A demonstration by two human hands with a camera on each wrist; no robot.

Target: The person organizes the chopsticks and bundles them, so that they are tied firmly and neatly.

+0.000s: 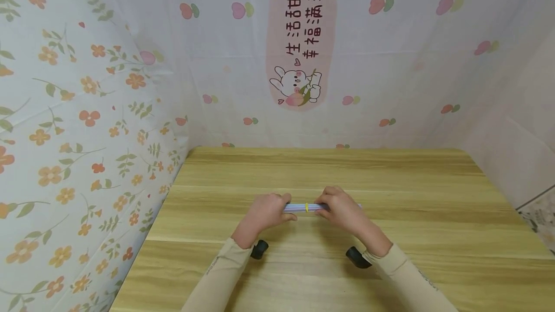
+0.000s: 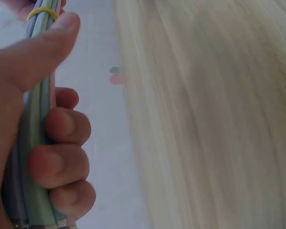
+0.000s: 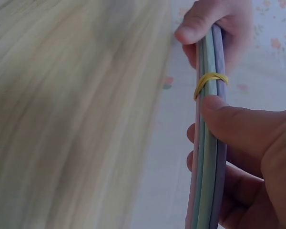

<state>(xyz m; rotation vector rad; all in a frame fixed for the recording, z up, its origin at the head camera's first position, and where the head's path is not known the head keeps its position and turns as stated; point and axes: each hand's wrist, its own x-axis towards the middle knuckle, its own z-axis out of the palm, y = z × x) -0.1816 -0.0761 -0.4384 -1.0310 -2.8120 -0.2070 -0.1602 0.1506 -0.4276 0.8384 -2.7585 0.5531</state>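
Observation:
A bundle of slim pastel pencils (image 1: 297, 207) in green, purple, pink and blue-green is held level above the table. A yellow rubber band (image 3: 210, 80) circles it near the middle. My left hand (image 1: 266, 212) grips the left part, its fingers curled round the pencils in the left wrist view. Metal-looking bands show at the pencils' lower ends there. On the other side of the rubber band, my right hand (image 1: 344, 210) pinches the bundle between thumb and fingers. Its thumb (image 3: 229, 117) lies just beside the rubber band. The bundle's far right tip sticks out past the right hand.
The wooden table (image 1: 303, 172) stretches beneath both hands. A white printed curtain (image 1: 217, 61) hangs behind it, and a floral cloth (image 1: 86, 158) hangs at the left. Black wrist-worn devices (image 1: 358, 257) sit under the wrists.

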